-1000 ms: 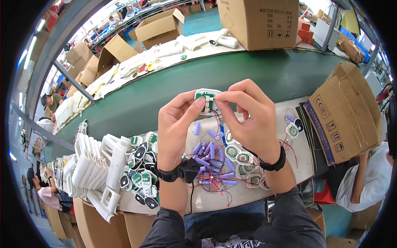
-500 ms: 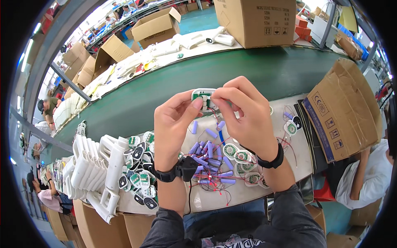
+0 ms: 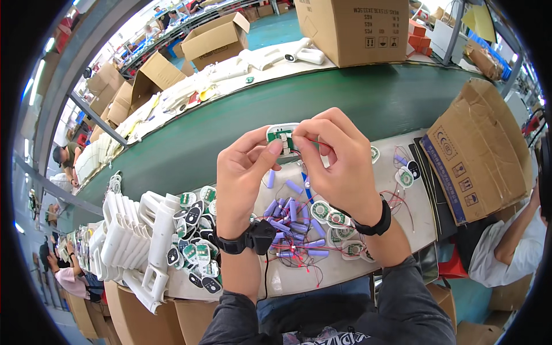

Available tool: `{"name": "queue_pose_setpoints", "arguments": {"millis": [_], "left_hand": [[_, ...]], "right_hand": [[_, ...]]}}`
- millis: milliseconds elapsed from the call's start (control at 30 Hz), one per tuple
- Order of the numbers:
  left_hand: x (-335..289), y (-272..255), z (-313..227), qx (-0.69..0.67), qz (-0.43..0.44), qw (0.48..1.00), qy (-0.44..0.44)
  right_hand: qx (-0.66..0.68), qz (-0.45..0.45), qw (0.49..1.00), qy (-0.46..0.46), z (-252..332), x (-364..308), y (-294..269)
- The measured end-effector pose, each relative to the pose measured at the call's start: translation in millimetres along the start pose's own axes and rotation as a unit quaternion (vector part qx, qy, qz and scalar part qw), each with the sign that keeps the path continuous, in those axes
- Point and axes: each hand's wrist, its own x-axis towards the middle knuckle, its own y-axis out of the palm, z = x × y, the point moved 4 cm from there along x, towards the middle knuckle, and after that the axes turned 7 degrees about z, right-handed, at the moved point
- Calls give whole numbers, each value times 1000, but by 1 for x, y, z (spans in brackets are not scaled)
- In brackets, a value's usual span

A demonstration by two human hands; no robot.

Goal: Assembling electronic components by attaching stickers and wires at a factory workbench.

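Note:
My left hand (image 3: 244,172) is closed on a white plastic housing with a green circuit board (image 3: 276,131) in it, held up over the table's far edge. Its thumb presses beside a white connector block on the board. At the board's right side, my right hand (image 3: 339,164) pinches a thin wire lead (image 3: 320,142), red where it shows; my fingertips hide its end. Below my hands lies a loose pile of purple cylindrical batteries (image 3: 299,227) with red and black wires. Round white parts with green boards (image 3: 338,218) sit right of the pile.
White handle-shaped housings (image 3: 123,230) are stacked at left, beside a heap of small oval board parts (image 3: 201,253). Beyond the table runs a green conveyor belt (image 3: 230,126). Cardboard boxes stand at the far side (image 3: 353,34) and right (image 3: 480,152). Another person's arm (image 3: 517,230) is at right.
My right fingers have shifted slightly at the board's edge, and the red wire now loops out across that hand. My left hand keeps its hold on the housing.

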Motion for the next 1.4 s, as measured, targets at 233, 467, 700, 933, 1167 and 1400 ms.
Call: {"name": "queue_pose_setpoints", "arguments": {"millis": [233,467,700,933,1167,1400], "left_hand": [[0,-4,2,10,8,1000,-15],[2,-2,3,7,5,1000,-7],[1,-2,3,-7,12,1000,-5],[3,-1,5,-17,13,1000,-11],[3,-4,5,-22,14,1000,-10],[2,-3,4,3,8,1000,-9]], "right_hand": [[-24,39,997,-54,-2,2,-1],[-46,14,998,-45,-2,0,0],[-66,11,997,-44,1,0,-2],[-71,11,997,-37,1,-2,-1],[-71,17,996,-45,1,-1,0],[-62,15,997,-40,1,-2,1]]}}
